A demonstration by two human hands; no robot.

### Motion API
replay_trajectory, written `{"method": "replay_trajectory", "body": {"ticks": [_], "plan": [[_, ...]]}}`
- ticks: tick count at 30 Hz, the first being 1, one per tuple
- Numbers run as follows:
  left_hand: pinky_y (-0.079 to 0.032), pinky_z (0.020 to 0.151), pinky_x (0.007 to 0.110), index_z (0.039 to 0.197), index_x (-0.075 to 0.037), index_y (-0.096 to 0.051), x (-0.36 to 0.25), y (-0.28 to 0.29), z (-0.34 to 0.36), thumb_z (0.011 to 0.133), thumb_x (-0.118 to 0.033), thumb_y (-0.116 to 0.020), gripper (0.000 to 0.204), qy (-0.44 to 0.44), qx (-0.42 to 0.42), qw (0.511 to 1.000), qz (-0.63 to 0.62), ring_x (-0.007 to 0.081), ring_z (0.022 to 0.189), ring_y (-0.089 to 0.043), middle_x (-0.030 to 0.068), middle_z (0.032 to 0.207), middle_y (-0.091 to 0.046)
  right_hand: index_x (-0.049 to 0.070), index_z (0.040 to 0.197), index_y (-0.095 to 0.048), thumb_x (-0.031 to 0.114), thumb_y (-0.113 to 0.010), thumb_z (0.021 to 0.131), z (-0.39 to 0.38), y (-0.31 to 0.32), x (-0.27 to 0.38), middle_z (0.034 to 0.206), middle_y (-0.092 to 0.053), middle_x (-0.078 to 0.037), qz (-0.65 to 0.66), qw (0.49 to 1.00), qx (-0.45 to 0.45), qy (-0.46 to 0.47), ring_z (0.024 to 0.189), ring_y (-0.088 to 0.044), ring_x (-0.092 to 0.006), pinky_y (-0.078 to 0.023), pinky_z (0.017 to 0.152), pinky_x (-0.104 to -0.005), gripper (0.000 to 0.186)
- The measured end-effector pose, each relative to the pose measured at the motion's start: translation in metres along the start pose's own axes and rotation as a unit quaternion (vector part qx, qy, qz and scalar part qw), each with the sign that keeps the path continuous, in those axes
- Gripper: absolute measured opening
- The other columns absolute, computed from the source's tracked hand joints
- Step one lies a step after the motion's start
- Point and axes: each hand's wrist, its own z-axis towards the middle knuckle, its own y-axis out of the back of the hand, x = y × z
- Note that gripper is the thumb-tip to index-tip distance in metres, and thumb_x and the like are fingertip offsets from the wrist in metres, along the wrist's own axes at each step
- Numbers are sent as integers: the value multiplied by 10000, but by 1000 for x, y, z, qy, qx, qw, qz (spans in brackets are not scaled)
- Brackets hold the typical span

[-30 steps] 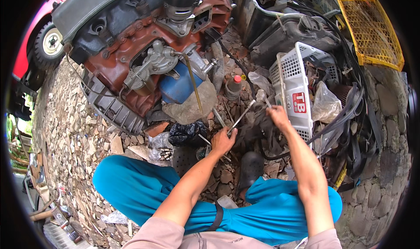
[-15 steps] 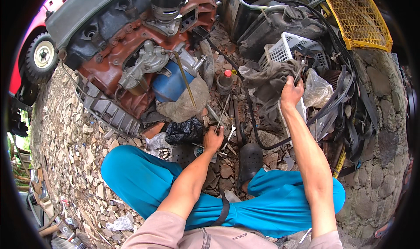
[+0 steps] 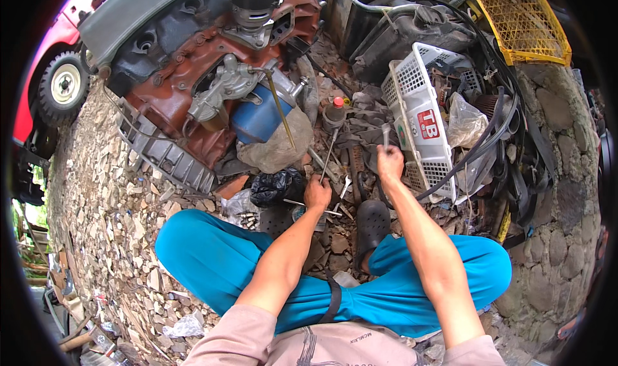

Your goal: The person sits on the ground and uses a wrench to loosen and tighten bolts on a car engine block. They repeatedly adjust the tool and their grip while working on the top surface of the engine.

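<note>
My left hand (image 3: 317, 193) is closed around a thin metal rod (image 3: 330, 152) that slants up toward a dark bottle with a red cap (image 3: 335, 112). In my right hand (image 3: 390, 164) is a short metal tool (image 3: 386, 133), its end sticking up past the fingers; motion blur hides its exact kind. A dark grey cloth (image 3: 372, 122) lies crumpled on the ground just beyond that hand. Between my hands an open-ended spanner (image 3: 346, 186) rests on the stones. Another thin rod (image 3: 332, 212) lies beside my left wrist, partly hidden by it.
A red-brown engine (image 3: 170, 99) with a blue oil filter (image 3: 257, 118) stands at the far left, above a large stone (image 3: 283, 144). A white plastic basket (image 3: 421, 99) of parts is at right, with black hoses (image 3: 508, 118). A black plastic bag (image 3: 277, 187) sits by my left hand.
My right hand has come left and nearer, away from the basket, still with the metal tool. The cloth it held now lies on the ground. My left hand has shifted slightly.
</note>
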Motion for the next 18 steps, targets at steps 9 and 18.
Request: {"method": "replay_trajectory", "body": {"ticks": [9, 18], "plan": [[-510, 851, 465, 1010, -21, -679, 0, 22, -20, 940, -458, -604, 449, 36, 61, 997, -38, 411, 965, -681, 222, 958, -716, -36, 830, -713, 401, -649, 912, -56, -107, -138, 848, -719, -213, -144, 957, 171, -187, 764, -724, -328, -541, 668, -445, 450], [-503, 828, 482, 1008, -24, -667, 4, 22, -16, 946, -414, -599, 401, 67, 43, 995, -53, 425, 926, -672, 223, 934, -707, 3, 1091, -717, 338, -720, 844, -64, -89, -105, 1140, -683, -274, -175, 951, 183, -180, 1097, -641, -459, -510, 938, -511, 416]]}}
